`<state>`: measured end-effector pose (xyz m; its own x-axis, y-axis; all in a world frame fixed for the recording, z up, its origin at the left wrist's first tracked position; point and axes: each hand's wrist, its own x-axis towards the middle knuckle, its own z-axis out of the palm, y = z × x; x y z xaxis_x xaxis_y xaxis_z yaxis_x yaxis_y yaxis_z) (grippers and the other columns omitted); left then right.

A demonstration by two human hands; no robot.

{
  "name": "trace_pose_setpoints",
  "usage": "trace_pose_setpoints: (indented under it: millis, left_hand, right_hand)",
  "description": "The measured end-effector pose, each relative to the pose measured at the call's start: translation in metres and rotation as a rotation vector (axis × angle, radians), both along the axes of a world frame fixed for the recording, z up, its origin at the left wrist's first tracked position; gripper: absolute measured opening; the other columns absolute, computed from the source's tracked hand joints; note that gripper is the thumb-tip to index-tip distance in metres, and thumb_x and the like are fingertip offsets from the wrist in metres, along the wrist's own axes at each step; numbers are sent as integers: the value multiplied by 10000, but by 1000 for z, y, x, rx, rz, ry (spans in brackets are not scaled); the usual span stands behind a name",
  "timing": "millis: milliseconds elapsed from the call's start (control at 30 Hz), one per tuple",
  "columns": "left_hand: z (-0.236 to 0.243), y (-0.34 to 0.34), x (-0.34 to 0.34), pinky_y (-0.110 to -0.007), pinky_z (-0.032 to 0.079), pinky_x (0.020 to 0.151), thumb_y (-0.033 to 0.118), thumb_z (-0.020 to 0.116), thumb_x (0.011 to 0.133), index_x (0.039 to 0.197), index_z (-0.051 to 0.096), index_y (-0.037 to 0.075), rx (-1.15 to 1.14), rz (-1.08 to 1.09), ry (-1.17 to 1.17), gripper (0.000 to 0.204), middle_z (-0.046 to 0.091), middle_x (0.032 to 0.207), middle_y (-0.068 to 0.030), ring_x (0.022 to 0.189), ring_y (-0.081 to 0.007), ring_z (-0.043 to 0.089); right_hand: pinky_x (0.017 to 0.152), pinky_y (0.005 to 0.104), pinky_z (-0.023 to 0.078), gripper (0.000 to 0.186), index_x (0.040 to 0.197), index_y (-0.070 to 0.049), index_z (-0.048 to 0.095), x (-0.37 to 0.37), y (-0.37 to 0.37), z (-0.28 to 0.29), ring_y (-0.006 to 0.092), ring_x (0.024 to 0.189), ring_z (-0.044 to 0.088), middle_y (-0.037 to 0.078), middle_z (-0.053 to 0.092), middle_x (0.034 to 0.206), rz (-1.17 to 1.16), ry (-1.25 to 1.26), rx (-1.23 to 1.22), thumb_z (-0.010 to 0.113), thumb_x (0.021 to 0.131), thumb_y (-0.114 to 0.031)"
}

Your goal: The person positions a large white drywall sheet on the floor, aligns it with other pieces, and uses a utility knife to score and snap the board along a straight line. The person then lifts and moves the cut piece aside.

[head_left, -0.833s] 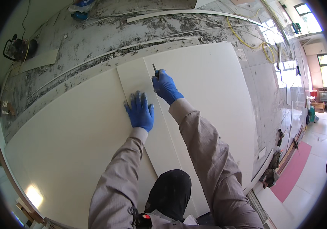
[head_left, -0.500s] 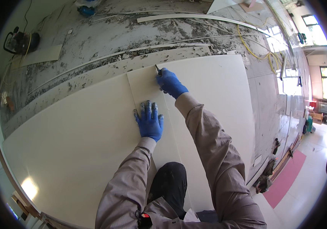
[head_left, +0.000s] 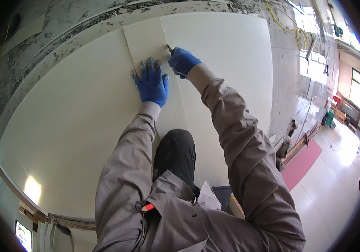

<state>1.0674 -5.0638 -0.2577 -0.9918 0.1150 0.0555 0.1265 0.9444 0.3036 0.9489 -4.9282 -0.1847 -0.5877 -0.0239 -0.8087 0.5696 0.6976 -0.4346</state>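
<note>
A large white sheet [head_left: 70,122] lies flat before me, with a long pale strip [head_left: 144,40] running on it from the far edge toward my body. My left hand [head_left: 152,86], in a blue glove with grimy fingertips, presses flat on the strip with fingers spread. To its right and slightly farther off, my right hand [head_left: 184,62], also blue-gloved, is closed round a utility knife [head_left: 170,49]. Only its thin dark front end shows; the rest is hidden in the fist. The tip meets the strip's right edge line. My dark-trousered knee [head_left: 176,147] rests on the strip's near part.
Stained grey floor with scraps borders the sheet's far side. A yellow hose [head_left: 287,28] lies at the far right. A pink panel [head_left: 301,166] and dark tools lie beyond the right edge. A red-ended pencil [head_left: 147,208] sticks out at my shirt front.
My right hand has drawn the knife toward me along the strip's edge line, closer to the left hand. The left hand stays flat on the strip. The whole view has tilted nearer my body.
</note>
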Motion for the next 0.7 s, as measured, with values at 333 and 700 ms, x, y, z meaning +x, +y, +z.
trace_pose_setpoints:
  millis: [333, 700]
  left_hand:
    - [-17, 5, 12, -700, 152, 1163, 469, 497, 989, 1478, 481, 168, -132, 19, 97, 575, 377, 1598, -96, 1501, -351, 282]
    - [-20, -5, 24, -594, 325, 1119, 426, 495, 1013, 1414, 522, 138, -304, -75, 333, 495, 464, 1523, -119, 1408, -334, 426]
  right_hand:
    - [852, 520, 544, 281, 1081, 99, 555, 185, 32, -4, 506, 975, 669, 363, 672, 974, 88, 62, 85, 509, 881, -94]
    - [727, 528, 543, 263, 1129, 28, 558, 486, 63, -32, 457, 834, 676, 293, 676, 924, 51, 160, 27, 517, 900, -94]
